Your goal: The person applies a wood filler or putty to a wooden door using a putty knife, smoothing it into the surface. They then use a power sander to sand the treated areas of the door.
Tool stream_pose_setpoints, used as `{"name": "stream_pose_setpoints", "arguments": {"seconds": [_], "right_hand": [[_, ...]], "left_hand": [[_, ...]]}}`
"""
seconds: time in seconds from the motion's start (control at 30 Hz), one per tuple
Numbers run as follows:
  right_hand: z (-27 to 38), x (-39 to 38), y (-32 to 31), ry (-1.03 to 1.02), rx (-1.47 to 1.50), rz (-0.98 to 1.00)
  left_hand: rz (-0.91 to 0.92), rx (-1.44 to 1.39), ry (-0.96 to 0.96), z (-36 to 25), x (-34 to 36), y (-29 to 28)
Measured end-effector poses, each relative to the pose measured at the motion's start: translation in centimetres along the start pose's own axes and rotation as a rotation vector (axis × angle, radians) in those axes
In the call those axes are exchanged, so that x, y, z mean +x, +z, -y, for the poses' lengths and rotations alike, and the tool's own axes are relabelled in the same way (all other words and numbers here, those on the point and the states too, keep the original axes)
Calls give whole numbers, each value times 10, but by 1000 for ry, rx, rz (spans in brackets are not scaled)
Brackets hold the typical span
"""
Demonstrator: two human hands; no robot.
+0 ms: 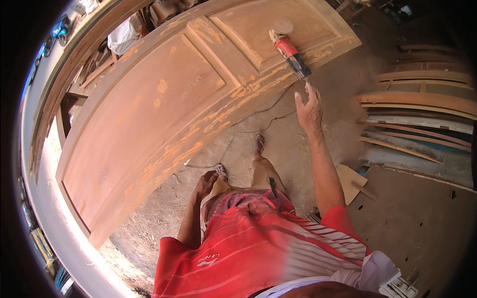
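Note:
A wooden panelled door (134, 119) lies raised in front of me, with orange patches smeared along its near edge and rails. On its right part rests an angle grinder (289, 52) with a red and dark body and a pale round disc at its far end. My right hand (310, 110) reaches out just behind the grinder's tail, thumb and fingers apart. Its fingertips are close to the cord end; I cannot tell whether they touch it. My left hand (204, 185) hangs low beside my left thigh, fingers loosely extended, and I see nothing in it.
A thin cord (271, 119) runs across the dusty floor near my feet. Stacked wooden frames and boards (417, 104) stand on the right. A small board piece (349, 184) lies beside my right arm. Behind the door are a white bag (125, 36) and wood scraps.

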State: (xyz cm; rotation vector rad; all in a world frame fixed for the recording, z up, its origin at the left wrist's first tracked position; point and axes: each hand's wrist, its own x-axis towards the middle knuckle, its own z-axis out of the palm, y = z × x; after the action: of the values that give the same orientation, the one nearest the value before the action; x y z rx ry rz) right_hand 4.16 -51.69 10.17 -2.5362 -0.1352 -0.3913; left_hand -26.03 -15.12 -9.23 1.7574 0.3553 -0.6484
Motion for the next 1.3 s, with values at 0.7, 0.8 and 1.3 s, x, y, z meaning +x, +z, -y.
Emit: {"name": "stream_pose_setpoints", "arguments": {"seconds": [0.7,0.8,1.3], "right_hand": [[-50,82,-5,414,1501,938],[-38,26,-39,410,1513,933],[-94,-41,-112,339,1179,908]], "left_hand": [[-60,-592,256,-332,87,190],[170,-725,176,-347,73,212],[0,-896,274,-338,22,332]]}}
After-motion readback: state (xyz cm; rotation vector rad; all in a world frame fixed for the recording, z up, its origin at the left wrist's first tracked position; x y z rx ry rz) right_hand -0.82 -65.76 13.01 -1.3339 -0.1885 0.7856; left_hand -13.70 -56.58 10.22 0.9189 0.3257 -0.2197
